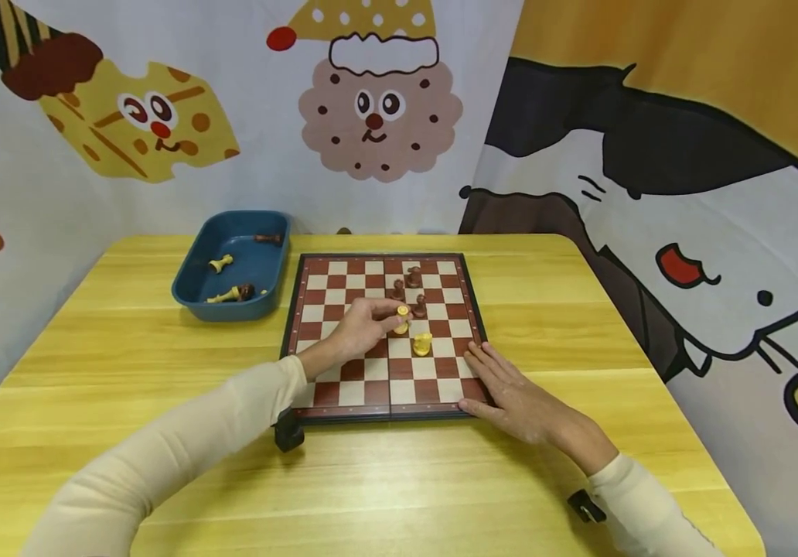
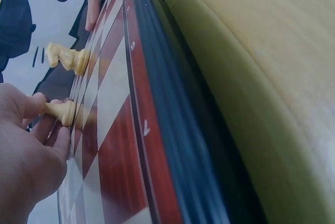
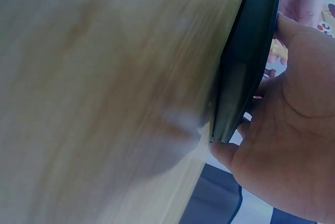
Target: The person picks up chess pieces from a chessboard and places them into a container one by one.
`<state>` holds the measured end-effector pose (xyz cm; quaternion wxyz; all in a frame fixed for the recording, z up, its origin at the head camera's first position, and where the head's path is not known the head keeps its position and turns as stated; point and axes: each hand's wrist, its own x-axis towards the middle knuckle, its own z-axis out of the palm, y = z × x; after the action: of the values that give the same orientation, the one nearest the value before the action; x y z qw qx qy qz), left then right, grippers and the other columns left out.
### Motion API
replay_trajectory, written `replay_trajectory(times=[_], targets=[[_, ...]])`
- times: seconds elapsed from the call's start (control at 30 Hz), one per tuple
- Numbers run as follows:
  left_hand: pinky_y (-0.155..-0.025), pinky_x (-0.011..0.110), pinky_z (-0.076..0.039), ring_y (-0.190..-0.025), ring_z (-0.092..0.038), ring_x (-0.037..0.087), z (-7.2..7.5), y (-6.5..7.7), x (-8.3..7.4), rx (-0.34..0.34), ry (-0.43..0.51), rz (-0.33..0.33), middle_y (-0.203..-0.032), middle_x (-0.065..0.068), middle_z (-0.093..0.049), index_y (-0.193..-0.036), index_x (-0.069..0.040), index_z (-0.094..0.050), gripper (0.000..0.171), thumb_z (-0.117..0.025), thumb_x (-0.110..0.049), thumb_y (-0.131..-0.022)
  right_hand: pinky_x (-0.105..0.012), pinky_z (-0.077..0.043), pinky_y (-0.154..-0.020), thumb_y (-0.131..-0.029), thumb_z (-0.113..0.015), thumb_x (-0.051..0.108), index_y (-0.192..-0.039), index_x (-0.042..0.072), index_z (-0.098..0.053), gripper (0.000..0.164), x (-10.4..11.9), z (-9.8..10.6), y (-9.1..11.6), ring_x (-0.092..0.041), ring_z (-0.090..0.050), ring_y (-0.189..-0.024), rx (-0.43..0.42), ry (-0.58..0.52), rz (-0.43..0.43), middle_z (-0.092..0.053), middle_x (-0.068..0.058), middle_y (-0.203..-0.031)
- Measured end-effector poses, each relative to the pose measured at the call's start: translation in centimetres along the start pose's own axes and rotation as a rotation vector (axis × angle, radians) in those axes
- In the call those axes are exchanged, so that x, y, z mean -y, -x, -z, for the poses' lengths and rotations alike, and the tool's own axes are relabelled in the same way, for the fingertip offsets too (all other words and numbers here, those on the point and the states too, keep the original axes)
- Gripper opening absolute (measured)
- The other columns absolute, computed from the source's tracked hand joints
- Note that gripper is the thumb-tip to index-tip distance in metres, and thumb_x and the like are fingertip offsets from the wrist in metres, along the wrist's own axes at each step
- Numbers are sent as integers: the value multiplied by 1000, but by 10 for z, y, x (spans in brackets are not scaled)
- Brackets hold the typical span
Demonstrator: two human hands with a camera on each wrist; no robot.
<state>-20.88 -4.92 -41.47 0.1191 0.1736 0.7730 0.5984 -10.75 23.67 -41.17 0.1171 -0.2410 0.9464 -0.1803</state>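
Observation:
A brown-and-cream chessboard (image 1: 353,393) lies on the table. Over its middle, my left hand (image 1: 359,331) pinches a pale yellow chess piece (image 2: 64,113) between thumb and fingers; the base is right at the board and the fingers hide its top in the left wrist view. Just nearer to me stands a pale yellow knight (image 1: 423,345), upright on its square. Beyond the held piece, three dark brown chess pieces (image 1: 421,306) stand close together. My right hand (image 1: 519,396) rests on the board's right edge, fingers straight and thumb near the front corner.
A blue plastic bin (image 1: 230,311) sits at the table's back left, with several yellow and brown chess pieces (image 1: 221,264) lying in it. Behind the wooden table (image 1: 552,309) hangs a cartoon-printed cloth (image 1: 246,189).

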Motion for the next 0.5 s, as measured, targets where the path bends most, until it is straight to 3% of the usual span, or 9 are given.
replay_trajectory(times=[0.37, 0.5], targets=[[-81, 35, -57, -107, -67, 23, -1, -1, 2, 4, -10, -29, -119, 12, -72, -131, 3, -66, 30, -62, -6, -103, -56, -17, -120, -104, -49, 57, -161, 1, -22, 85, 2, -1, 1, -33, -4, -154, -11, 11, -5, -11, -12, -169], [-60, 24, -49, -82, -65, 16, 2, -1, 0, -9, 6, -20, -118, 11, -72, -132, 2, -66, 31, -62, -8, -103, -55, -16, -120, -104, -49, 57, -161, 1, -22, 84, 2, 0, 1, -33, -4, -154, -8, 16, -4, -12, -13, -168]])
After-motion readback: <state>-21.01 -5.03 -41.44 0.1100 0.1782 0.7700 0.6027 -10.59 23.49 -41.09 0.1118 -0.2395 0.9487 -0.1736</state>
